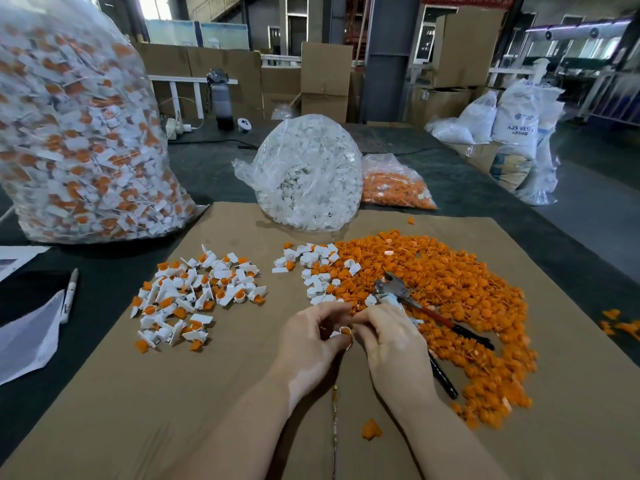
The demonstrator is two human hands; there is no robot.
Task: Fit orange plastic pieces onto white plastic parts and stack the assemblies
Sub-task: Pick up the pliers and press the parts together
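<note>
Both hands meet near the middle of a sheet of cardboard [242, 393] laid over the dark counter [214, 168]. The left hand [311, 344] has its fingers curled, pinching a small white part [341, 331] that shows an orange edge; how far the two are joined I cannot tell. The right hand [391, 341] is also curled, its fingertips pinched just beside the same part, touching the left hand's fingertips.

Right of the hands spreads a broad heap of orange pieces [450, 299]. A small cluster of loose white parts [315, 268] lies at the heap's left edge. Pliers [408, 299] with dark handles rest on the heap, just beyond the right hand. Left of the hands, well apart, sits a pile of finished assemblies [197, 292], white with orange showing. One stray orange piece [371, 429] lies on the cardboard near the right forearm.

At the far edge of the cardboard stands a clear bag of white parts [308, 174], and just right of it a flatter bag of orange pieces [394, 185]. At far left a large clear bag of assemblies [79, 133] stands on the counter. Near the left edge lie a pen [70, 294] and some paper [31, 337]. A dark water bottle [221, 98] stands at the far side of the counter, with cardboard boxes [325, 77] behind it.
</note>
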